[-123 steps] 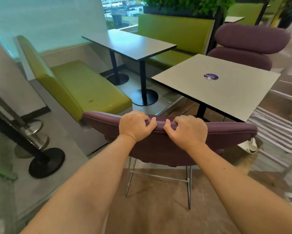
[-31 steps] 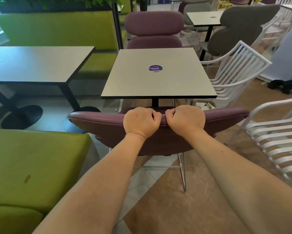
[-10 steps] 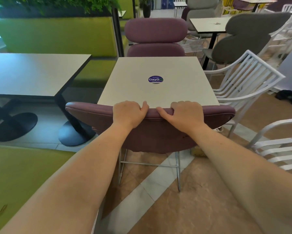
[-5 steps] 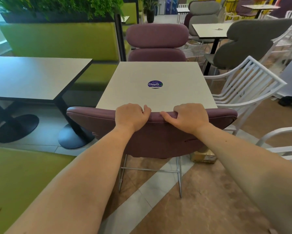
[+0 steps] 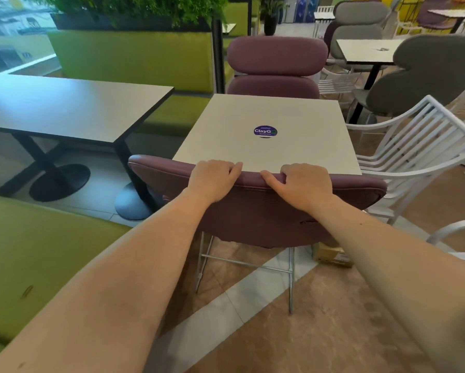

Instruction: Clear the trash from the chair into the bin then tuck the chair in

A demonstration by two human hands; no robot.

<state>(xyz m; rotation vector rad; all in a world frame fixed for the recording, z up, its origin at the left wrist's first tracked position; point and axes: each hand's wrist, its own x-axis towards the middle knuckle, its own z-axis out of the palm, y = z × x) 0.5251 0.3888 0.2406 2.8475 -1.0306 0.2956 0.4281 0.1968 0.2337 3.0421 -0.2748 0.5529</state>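
Chair (image 5: 253, 211): backrest top overlaps near surface (image 5: 266, 117) edge (white chair (image 5: 414, 146) close right); left hand (image 5: 212, 179), right hand (image 5: 304, 184) grip backrest, fingers curled over.

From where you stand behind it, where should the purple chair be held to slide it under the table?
Grip the purple chair by its padded top edge, from behind. That rim is wide and rounded, so fingers hook over it, as the left hand and right hand do now. Its back faces you; the table lies straight ahead.
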